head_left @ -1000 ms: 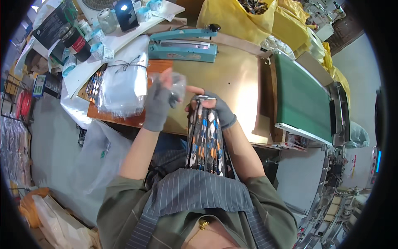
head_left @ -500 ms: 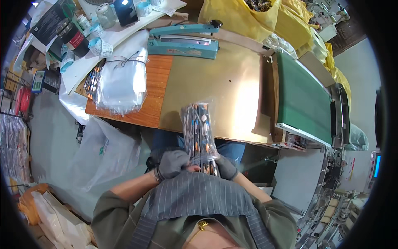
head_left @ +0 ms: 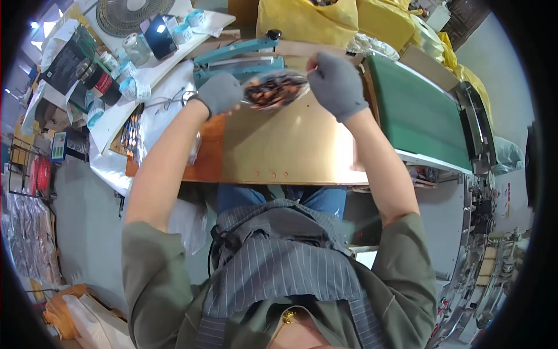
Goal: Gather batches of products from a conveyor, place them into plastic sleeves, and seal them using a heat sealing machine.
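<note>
A clear plastic bag of dark sticks with orange and coloured patterns [head_left: 274,91] is held above the far part of the work surface. Its bundled ends now face up toward me. My left hand [head_left: 220,93], in a grey glove, is closed on the bag's left side. The gloved right hand [head_left: 337,86] pinches the bag at its right upper edge, with its fingers partly smeared. Just behind the bag stands a teal heat sealer [head_left: 238,63], partly hidden by my left hand and the bag.
A stack of clear bags [head_left: 168,87] lies left on the table, beside more patterned sticks [head_left: 132,134]. Tape rolls, a jar [head_left: 136,49] and a thermos [head_left: 99,81] stand on the white shelf. A green-topped board [head_left: 415,110] borders the right side; yellow sacks [head_left: 308,23] stand behind.
Both hands have moved from my lap up and forward over the table, carrying the bag toward the sealer. The bag has tipped from lengthwise to end-on, and my arms are stretched out.
</note>
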